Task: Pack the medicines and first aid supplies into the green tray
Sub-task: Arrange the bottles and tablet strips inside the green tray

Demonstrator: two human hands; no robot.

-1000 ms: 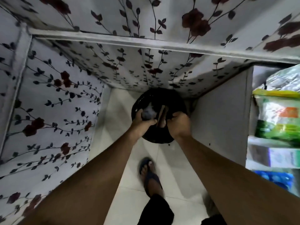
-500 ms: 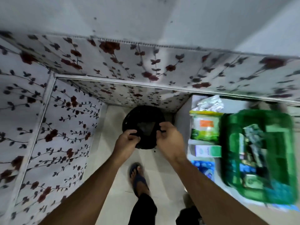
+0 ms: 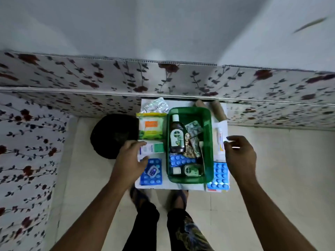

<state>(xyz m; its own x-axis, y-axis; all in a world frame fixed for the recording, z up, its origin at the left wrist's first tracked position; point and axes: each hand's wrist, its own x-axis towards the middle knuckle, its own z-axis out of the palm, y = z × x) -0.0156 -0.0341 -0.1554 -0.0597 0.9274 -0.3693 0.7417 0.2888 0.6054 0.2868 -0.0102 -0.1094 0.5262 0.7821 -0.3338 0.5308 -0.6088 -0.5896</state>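
The green tray [image 3: 208, 142] stands on a small white table [image 3: 183, 187]. It holds a brown antiseptic bottle [image 3: 176, 136], a small green bottle [image 3: 192, 170], a blue tablet strip [image 3: 181, 160] and other blister packs. My left hand [image 3: 129, 160] is left of the tray, thumb and fingers spread around the left end of a white-and-green box [image 3: 155, 148]. My right hand [image 3: 239, 153] hovers open right of the tray, beside a white tube [image 3: 219, 140]. It holds nothing.
Outside the tray lie a silver blister pack [image 3: 155, 105], a yellow-green packet [image 3: 151, 128], two blue tablet strips [image 3: 151, 172] [image 3: 219, 175] and brown rolls [image 3: 218, 110]. A black bin [image 3: 112, 135] sits on the floor to the left. Floral-covered panels stand behind and to the left.
Both hands have left the black bin and moved right to the table. The view has swung with them, so the tray is now in the middle.
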